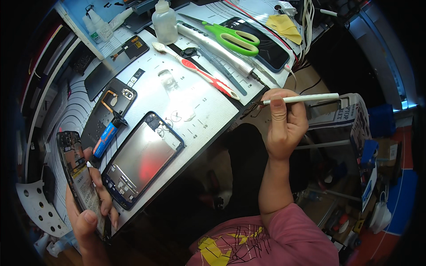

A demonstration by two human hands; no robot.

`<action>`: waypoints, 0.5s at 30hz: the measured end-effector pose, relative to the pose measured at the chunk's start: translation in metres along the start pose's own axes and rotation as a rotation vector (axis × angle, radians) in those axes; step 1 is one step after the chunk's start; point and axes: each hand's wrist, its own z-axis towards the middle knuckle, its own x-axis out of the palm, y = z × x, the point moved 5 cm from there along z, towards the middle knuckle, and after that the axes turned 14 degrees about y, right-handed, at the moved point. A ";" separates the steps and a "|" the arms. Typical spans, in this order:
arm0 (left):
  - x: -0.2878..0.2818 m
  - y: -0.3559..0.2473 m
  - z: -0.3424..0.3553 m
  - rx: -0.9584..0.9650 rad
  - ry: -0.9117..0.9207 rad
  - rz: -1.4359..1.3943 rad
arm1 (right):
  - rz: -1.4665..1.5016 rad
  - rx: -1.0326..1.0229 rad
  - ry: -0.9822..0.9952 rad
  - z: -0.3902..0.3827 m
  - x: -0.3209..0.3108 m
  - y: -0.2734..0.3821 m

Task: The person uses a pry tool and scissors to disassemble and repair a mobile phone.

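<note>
At the lower left, my left hand (87,216) is wrapped round an opened phone (80,175), which is tilted up on its side with its battery and inner parts showing. My right hand (286,122), raised off the table's front edge, pinches a slim white-handled tool (310,98). Its dark tip points left, and I cannot make out its exact shape. Beside my left hand lies a blue phone frame (144,157) with a bare metal plate. A blue tube with a black cap (106,138) rests close to my left fingertips, over a dark phone back cover (119,95).
A detached phone screen (113,66), a red-and-white toothbrush (197,71), a silver pen-shaped tool (217,48), green-handled scissors (233,39) and a cabled phone (259,44) lie farther back. A squeeze bottle (164,24) stands behind. Boxes (337,122) stand off the table's right side.
</note>
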 end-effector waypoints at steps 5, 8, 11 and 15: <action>-0.002 0.000 -0.003 0.023 0.051 0.023 | 0.014 0.027 0.017 0.001 0.000 0.000; -0.001 -0.002 -0.002 -0.004 0.034 0.032 | 0.054 0.026 0.008 0.001 0.000 0.000; -0.003 0.000 -0.002 -0.001 0.038 0.019 | 0.055 0.033 -0.002 0.000 -0.001 -0.001; -0.001 0.000 -0.003 -0.014 0.038 0.008 | 0.015 0.039 -0.017 -0.001 -0.004 -0.002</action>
